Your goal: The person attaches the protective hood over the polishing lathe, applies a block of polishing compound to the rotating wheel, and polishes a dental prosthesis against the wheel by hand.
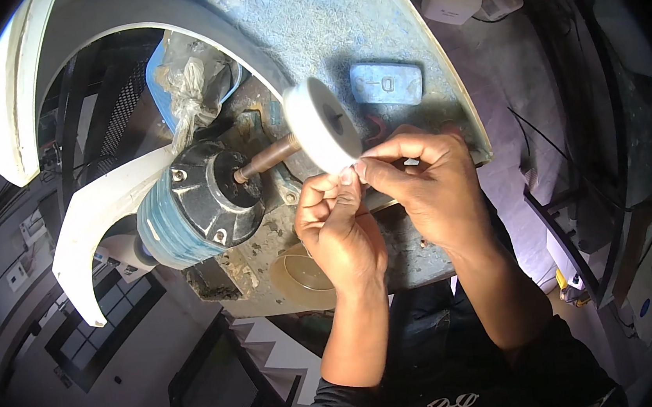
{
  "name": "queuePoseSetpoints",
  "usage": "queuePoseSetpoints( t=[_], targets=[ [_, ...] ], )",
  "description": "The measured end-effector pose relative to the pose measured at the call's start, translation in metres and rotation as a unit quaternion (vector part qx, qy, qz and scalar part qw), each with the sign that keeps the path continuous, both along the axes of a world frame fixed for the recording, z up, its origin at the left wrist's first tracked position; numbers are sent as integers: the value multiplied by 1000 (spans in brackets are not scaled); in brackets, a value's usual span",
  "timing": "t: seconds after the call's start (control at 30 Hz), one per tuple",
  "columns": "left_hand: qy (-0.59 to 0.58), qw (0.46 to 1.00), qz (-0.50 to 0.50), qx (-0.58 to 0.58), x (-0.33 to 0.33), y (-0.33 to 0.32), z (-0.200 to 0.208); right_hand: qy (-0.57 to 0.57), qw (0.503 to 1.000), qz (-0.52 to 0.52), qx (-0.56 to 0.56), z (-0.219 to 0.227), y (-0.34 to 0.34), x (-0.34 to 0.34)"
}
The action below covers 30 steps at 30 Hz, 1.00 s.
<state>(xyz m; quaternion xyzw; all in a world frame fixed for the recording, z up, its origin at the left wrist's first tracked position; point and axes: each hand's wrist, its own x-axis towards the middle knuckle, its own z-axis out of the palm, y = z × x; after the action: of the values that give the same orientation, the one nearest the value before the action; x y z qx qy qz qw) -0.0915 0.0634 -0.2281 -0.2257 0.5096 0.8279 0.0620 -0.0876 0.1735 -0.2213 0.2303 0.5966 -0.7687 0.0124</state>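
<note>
A thick white disc-shaped wheel (309, 130) is mounted on the end of a brown metal shaft (268, 158). The shaft comes out of a motor (200, 204) with a black end cover and a blue ribbed body. Just under the wheel's near edge, my left hand (344, 233) is closed in a pinch, thumb against fingers. My right hand (438, 189) pinches from the other side, its fingertips meeting the left ones. Whatever tiny thing sits between the fingertips is too small to name. It is at the wheel's lower rim, and I cannot tell whether it touches.
A pale curved guard (370, 11) arches behind the wheel, with a blue rectangular block (387, 84) lying inside it. Left of it a crumpled plastic bag (192, 79) rests in a blue basin (158, 86). A yellowish round container (302, 280) stands by my left wrist. White jugs (452, 1) stand far right.
</note>
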Motion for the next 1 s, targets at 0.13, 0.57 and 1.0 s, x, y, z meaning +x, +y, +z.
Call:
queuePoseSetpoints(
  t=[0.13,0.57,1.0],
  targets=[
    [-1,1000,-5,12,1,-1,0,12,1000,0,4,0,0,-2],
    [-2,1000,3,2,-4,5,7,5,999,-10,-32,-11,-5,2],
    [2,1000,5,-12,-6,4,6,-5,999,-4,-53,-11,-4,2]
  ],
)
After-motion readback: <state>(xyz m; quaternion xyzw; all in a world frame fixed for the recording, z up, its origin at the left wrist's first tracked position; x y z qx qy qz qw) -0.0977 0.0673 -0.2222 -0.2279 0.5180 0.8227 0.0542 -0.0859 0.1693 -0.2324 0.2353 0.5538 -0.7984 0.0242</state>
